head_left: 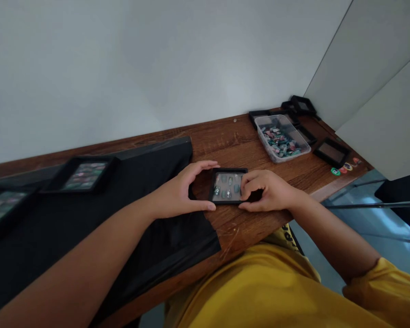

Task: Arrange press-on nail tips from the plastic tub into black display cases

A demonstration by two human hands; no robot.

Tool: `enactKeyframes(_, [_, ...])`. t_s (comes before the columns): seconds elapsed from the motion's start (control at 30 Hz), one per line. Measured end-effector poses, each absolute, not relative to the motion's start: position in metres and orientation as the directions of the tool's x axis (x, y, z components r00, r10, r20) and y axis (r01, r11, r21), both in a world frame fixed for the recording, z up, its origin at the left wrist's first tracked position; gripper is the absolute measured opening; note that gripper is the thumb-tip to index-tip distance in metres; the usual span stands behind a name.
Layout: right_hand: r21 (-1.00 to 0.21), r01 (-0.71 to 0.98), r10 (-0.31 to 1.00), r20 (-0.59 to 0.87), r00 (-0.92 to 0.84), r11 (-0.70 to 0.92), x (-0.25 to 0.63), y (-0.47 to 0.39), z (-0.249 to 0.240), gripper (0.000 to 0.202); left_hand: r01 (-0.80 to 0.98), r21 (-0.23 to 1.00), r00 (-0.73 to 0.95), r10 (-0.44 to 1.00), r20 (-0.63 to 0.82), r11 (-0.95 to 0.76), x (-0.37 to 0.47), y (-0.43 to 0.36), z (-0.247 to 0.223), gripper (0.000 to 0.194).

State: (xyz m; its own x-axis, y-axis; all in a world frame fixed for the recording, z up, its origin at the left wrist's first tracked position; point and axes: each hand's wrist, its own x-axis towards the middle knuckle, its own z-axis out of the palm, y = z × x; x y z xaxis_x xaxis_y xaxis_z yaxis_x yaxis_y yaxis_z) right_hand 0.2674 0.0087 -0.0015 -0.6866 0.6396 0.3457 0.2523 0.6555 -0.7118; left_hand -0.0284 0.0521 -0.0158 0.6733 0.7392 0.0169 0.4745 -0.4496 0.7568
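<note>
A small black-rimmed display case (pixel 224 180) lies on the wooden table in front of me. Several small, glossy teal pieces sit in loose rows on its pale inside. My left hand (pixel 184 189) spans the case's left side, thumb at the near corner and fingers at the far corner. On the other side, my right hand (pixel 268 189) has curled fingers over the right edge, with its thumb along the near rim. Those fingers hide the case's right part, and whether they also pinch a piece cannot be made out.
A clear plastic tub (pixel 275 157) of teal and pink pieces stands at the back right. Around it lie more black cases (pixel 331 153) and small round stickers (pixel 335 171). A black cloth (pixel 150 173) covers the left side, bearing filled cases (pixel 100 175).
</note>
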Motion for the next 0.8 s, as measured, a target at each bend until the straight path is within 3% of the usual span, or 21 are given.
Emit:
enactKeyframes(0.17, [-0.706, 0.247, 0.634, 0.357, -0.686, 0.664, 0.268, 0.009, -0.002, 0.017, 0.464, 0.761, 0.676, 0.737, 0.027, -0.454, -0.029, 0.053, -0.017, 0.101])
enactKeyframes(0.37, [-0.691, 0.215, 0.625, 0.42, -0.657, 0.69, 0.265, 0.009, -0.004, 0.017, 0.462, 0.711, 0.681, 0.726, 0.1, -0.531, -0.029, 0.053, -0.025, 0.117])
enactKeyframes(0.5, [-0.653, 0.215, 0.621, 0.49, -0.612, 0.727, 0.265, 0.007, -0.005, 0.015, 0.495, 0.626, 0.664, 0.727, 0.174, -0.602, -0.023, 0.048, -0.024, 0.104])
enactKeyframes(0.6, [-0.594, 0.253, 0.624, 0.579, -0.524, 0.764, 0.265, 0.005, -0.003, 0.008, 0.503, 0.565, 0.605, 0.733, 0.31, -0.654, -0.02, 0.046, -0.015, 0.099])
enactKeyframes(0.8, [-0.573, 0.299, 0.641, 0.726, -0.247, 0.764, 0.27, 0.002, -0.002, 0.047, 0.57, 0.394, 0.489, 0.683, 0.542, -0.721, -0.04, 0.044, 0.025, 0.09])
